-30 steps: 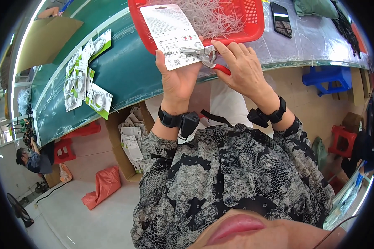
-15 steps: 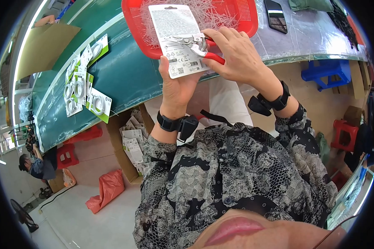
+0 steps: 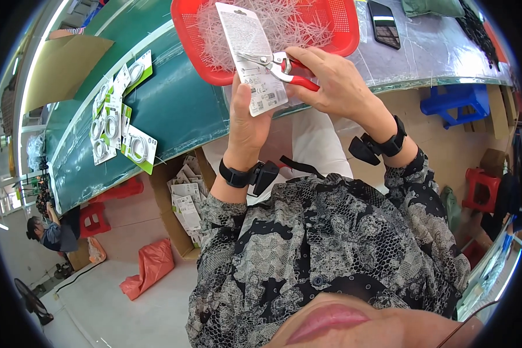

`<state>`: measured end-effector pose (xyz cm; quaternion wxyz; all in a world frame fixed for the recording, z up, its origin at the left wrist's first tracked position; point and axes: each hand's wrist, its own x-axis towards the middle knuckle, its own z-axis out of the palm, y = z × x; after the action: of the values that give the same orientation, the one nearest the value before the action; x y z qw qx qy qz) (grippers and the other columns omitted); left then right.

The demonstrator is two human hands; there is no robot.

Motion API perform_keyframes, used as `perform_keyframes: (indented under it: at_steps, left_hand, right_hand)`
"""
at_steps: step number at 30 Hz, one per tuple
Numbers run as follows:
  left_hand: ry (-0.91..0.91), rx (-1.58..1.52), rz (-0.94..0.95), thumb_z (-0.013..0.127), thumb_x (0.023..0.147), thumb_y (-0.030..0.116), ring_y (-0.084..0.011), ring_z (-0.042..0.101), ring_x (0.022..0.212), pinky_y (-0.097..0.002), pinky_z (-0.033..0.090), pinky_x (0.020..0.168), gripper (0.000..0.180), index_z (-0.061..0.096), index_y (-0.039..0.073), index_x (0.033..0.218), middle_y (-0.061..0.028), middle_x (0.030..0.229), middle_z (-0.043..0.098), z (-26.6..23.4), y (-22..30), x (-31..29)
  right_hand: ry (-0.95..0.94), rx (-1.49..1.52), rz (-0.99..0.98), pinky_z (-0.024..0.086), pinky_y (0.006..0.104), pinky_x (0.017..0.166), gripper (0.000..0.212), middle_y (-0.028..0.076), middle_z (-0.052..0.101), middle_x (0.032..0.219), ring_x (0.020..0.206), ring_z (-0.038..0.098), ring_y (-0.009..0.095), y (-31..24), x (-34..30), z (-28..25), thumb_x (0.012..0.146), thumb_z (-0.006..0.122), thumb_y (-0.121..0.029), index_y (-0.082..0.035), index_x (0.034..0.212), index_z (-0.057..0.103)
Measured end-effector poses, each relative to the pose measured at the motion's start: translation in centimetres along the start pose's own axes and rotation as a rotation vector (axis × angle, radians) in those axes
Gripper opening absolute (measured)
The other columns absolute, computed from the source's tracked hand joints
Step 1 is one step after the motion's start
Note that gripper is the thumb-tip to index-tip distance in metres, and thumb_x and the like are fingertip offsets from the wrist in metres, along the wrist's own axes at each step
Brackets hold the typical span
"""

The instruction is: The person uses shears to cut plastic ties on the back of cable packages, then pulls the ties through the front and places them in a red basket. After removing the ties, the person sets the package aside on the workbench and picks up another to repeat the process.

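A white packaging card (image 3: 246,36) with small print and a hang hole is tilted up in my left hand (image 3: 248,124), gripped near its lower edge with the thumb in front. My right hand (image 3: 337,82) is closed on a pair of red-handled snips (image 3: 279,65), whose handles are apart. Their metal blades lie across the card's printed face; whether they touch it I cannot tell. Behind the card stands a red plastic basket (image 3: 185,43) holding a heap of thin clear plastic strips (image 3: 304,28). The card's other side is hidden from me.
Several carded coiled white cables (image 3: 111,123) lie on the green table (image 3: 197,113) to the left. A phone (image 3: 384,26) rests right of the basket. Below the table edge, an open carton (image 3: 163,216) holds more cards. A blue stool (image 3: 458,103) stands at the right.
The card has turned more edge-on and shifted slightly down and right, with my left hand turning along. The snips have moved a little, their blades now more separated from the card's lower print.
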<state>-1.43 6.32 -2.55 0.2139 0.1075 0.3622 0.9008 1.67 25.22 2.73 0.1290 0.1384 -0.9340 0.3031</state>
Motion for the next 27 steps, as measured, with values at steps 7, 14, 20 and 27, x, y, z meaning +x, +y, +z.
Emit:
perform_keyframes:
  at_steps: [7, 14, 20, 27]
  left_hand:
    - [0.191, 1.089, 0.431, 0.076, 0.077, 0.034, -0.0311, 0.048, 0.118, -0.046, 0.04, 0.1, 0.074, 0.04, 0.006, 0.135, -0.0172, 0.133, 0.046, 1.0, 2.9, 0.4]
    - [0.317, 1.735, 0.885, 0.085, 0.064, 0.031, -0.0366, 0.04, 0.123, -0.0471, 0.031, 0.105, 0.091, 0.038, 0.005, 0.137, -0.0202, 0.132, 0.042, 0.8, 4.1, 1.3]
    - [0.326, 1.843, 0.943, 0.085, 0.066, 0.03, -0.0346, 0.04, 0.124, -0.0476, 0.035, 0.104, 0.094, 0.035, 0.004, 0.141, -0.0198, 0.134, 0.042, 2.7, 1.5, 0.3]
    - [0.039, 0.266, 0.046, 0.067, 0.089, 0.026, -0.0254, 0.046, 0.126, -0.0435, 0.043, 0.103, 0.065, 0.036, 0.004, 0.141, -0.013, 0.135, 0.048, 0.0, 4.1, -0.9]
  right_hand:
    - [-0.026, 0.278, 0.106, 0.048, 0.0348, 0.084, 0.053, 0.019, 0.063, 0.11, 0.097, 0.062, 0.029, 1.4, 0.2, -0.4, 0.085, 0.068, -0.026, 0.002, 0.127, 0.051]
    - [0.179, 0.177, 0.141, 0.048, 0.0306, 0.085, 0.049, 0.015, 0.063, 0.112, 0.098, 0.061, 0.019, 1.3, 0.0, -0.2, 0.089, 0.065, -0.022, 0.002, 0.128, 0.049]
    - [0.135, 1.1, 0.33, 0.048, 0.028, 0.084, 0.048, 0.004, 0.062, 0.108, 0.097, 0.057, 0.011, -1.2, 1.2, 2.6, 0.088, 0.068, -0.015, -0.003, 0.13, 0.049]
    - [0.043, 0.952, 0.071, 0.049, 0.0295, 0.076, 0.048, 0.003, 0.063, 0.096, 0.086, 0.06, 0.012, -0.4, 2.2, 1.3, 0.082, 0.074, -0.021, -0.005, 0.123, 0.054]
